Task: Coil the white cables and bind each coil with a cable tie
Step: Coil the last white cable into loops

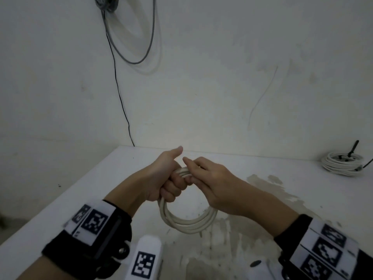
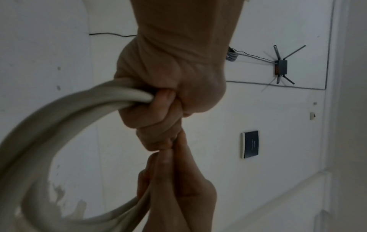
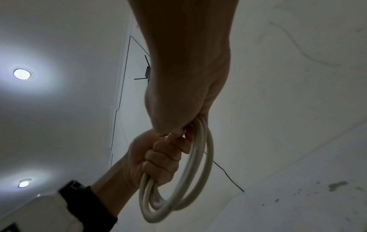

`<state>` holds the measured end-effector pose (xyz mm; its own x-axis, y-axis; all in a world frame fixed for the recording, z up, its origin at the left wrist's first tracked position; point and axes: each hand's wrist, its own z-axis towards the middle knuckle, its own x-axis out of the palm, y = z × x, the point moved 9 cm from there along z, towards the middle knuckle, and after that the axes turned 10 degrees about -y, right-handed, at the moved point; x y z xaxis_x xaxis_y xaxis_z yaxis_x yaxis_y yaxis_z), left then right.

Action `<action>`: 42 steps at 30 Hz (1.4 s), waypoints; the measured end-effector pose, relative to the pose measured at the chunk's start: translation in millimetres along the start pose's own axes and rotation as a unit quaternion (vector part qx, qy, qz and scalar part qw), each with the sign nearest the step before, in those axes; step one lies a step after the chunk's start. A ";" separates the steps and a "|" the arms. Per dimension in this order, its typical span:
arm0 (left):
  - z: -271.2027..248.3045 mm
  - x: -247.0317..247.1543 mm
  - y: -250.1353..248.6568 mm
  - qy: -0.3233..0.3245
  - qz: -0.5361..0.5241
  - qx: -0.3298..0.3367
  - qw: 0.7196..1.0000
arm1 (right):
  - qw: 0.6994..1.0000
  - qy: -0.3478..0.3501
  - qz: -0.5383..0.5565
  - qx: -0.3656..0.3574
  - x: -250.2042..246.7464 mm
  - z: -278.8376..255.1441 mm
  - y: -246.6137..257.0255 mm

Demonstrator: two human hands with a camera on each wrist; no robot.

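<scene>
A white cable coil [image 1: 187, 223] of several loops hangs above the white table [image 1: 80, 190], held at its top by both hands. My left hand [image 1: 167, 178] grips the coil in a fist with the thumb sticking up. My right hand [image 1: 207, 178] holds the same top stretch from the right, fingers curled over the strands. The left wrist view shows the coil [image 2: 49, 125] running out of the left fist [image 2: 158, 97]. The right wrist view shows the coil [image 3: 178, 188] hanging below both hands. No cable tie shows on this coil.
A second white coil [image 1: 343, 163] bound with black ties lies at the table's far right. A thin black wire [image 1: 121, 98] and a grey cable loop [image 1: 141, 47] hang on the wall behind. The table's left edge is close to my left forearm.
</scene>
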<state>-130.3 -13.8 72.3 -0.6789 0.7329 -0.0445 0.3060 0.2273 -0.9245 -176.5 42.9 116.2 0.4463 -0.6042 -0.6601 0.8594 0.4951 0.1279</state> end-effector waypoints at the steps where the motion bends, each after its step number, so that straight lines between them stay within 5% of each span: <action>1: 1.6 -2.7 0.2 -0.017 0.016 0.004 1.000 | 1.000 -0.001 -0.016 0.000 3.2 0.1 -0.4; 6: 11.9 -14.4 -1.8 -0.123 0.097 0.098 0.983 | 0.995 -0.009 -0.083 0.054 23.1 -1.2 -14.9; 10: 10.2 -17.1 -4.1 -0.062 0.059 0.149 0.985 | 0.991 -0.025 -0.107 0.079 22.8 -0.9 -18.3; 12: 3.1 -25.3 -11.1 -0.083 0.085 0.212 0.970 | 0.988 -0.046 -0.107 0.099 17.6 0.9 -21.1; 15: -7.1 -30.4 -14.1 -0.176 0.253 0.314 0.898 | 0.985 -0.068 -0.099 0.125 14.2 5.0 -25.3; 18: -6.9 -34.2 -0.8 -0.252 0.382 0.328 0.826 | 0.985 -0.054 -0.094 0.136 26.9 7.5 -24.0; 22: -17.4 -65.8 14.1 -0.318 0.277 0.331 0.844 | 0.985 -0.035 -0.089 0.141 50.7 14.5 -17.8; 26: -21.6 -96.7 40.4 -0.298 0.110 0.250 0.915 | 0.986 0.027 -0.074 0.148 85.3 21.9 -5.3; 32: -30.8 -157.6 59.8 -0.333 0.095 0.202 0.916 | 0.981 0.106 -0.047 0.155 137.2 47.7 20.5; 35: -37.6 -188.3 74.7 -0.337 0.070 0.174 0.923 | 0.973 0.148 0.052 0.168 159.4 55.8 31.0; 39: -52.1 -224.8 92.4 -0.347 0.051 0.149 0.925 | 0.902 0.139 0.230 0.339 183.2 55.3 6.6; 42: -60.7 -240.4 103.7 -0.352 0.090 0.133 0.922 | 0.942 0.199 0.083 0.258 214.6 55.9 -7.6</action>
<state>105.1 -127.5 10.1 -0.9265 0.1237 -0.3554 0.3460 -0.0913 -0.9338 -73.3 -125.5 14.9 0.5450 -0.2128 -0.8110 0.8384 0.1315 0.5289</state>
